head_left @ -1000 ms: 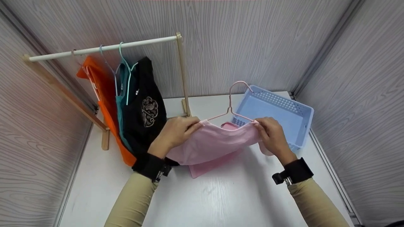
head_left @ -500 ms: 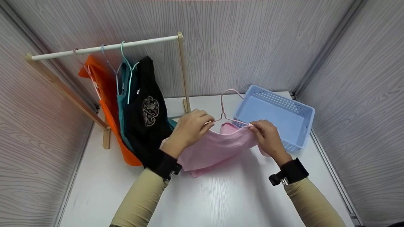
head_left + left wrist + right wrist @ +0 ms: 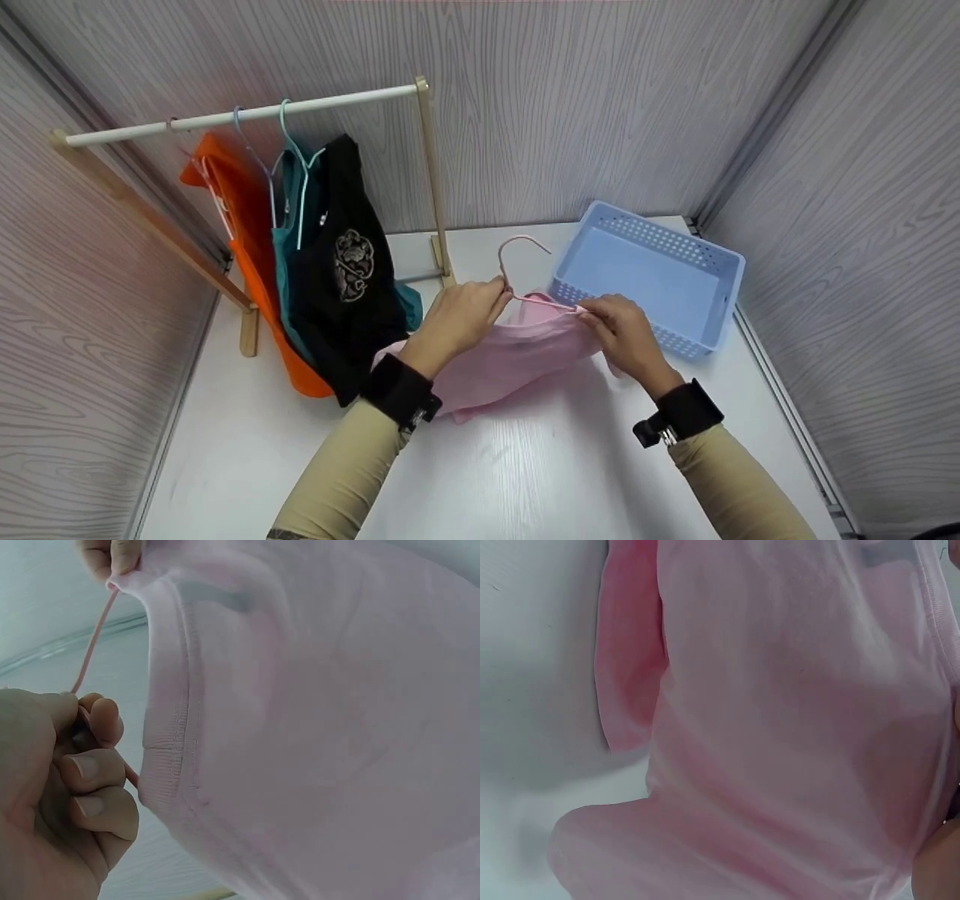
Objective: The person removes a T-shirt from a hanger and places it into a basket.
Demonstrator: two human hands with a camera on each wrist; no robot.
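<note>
A pink shirt (image 3: 510,360) hangs from a pink hanger (image 3: 501,259) whose arms run inside its neckline. My left hand (image 3: 461,319) grips the hanger at the base of its hook; the left wrist view shows the fingers (image 3: 101,814) curled round the wire. At the right side of the collar, my right hand (image 3: 622,334) pinches the shirt's neckline together with the hanger arm. The lower part of the shirt droops close over the white table (image 3: 510,480). In the right wrist view the pink cloth (image 3: 780,705) fills most of the frame, and only a bit of the hand shows.
On the left stands a wooden rack with a white rail (image 3: 352,100). An orange garment (image 3: 240,202), a teal one (image 3: 281,255) and a black one with an emblem (image 3: 330,300) hang there. A blue basket (image 3: 724,281) sits at the back right, near the right hand.
My left hand has let go of the left side of the neckline and moved along to the hanger's hook base. The hanger and shirt have shifted left and lower, the right hand with them.
</note>
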